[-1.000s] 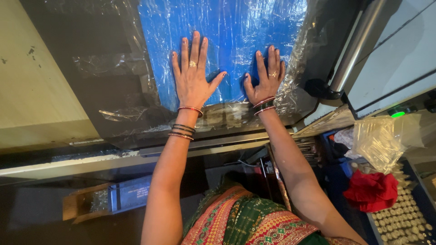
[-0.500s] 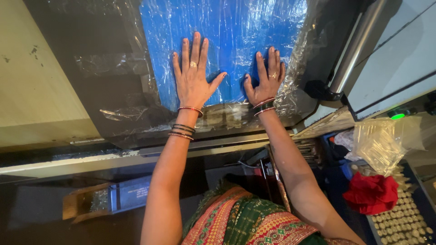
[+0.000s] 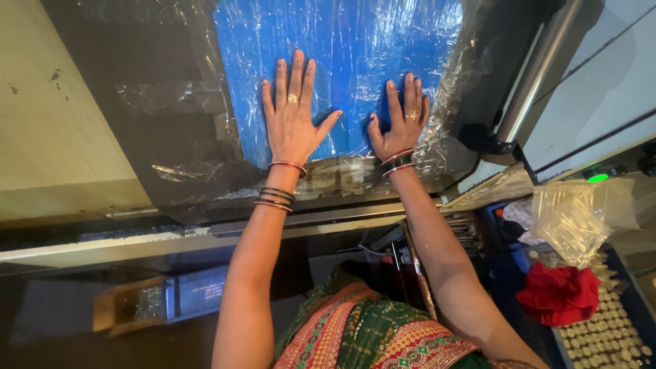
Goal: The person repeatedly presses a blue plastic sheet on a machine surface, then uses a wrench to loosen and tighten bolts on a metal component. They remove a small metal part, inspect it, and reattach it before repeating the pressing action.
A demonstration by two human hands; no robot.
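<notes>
My left hand [image 3: 292,123] and right hand [image 3: 398,123] press flat, fingers spread wide, on the blue sheet [image 3: 355,48], which runs toward the frame's top.

To my right, a red cloth [image 3: 559,295] is lying bunched beside a tray of small pale round pieces [image 3: 611,328] that is running toward the lower corner. Just above the cloth, a clear plastic bag [image 3: 572,215] is sitting crumpled, and a small green light [image 3: 598,178] is glowing beyond it. A metal bar [image 3: 536,72] is slanting up along a grey-white panel [image 3: 601,82]. To my left, a cream-coloured panel [image 3: 61,116] is filling the upper corner. Below me, an open cardboard box [image 3: 126,311] is resting in shadow, touching a dark blue box [image 3: 195,294] on its right.
</notes>
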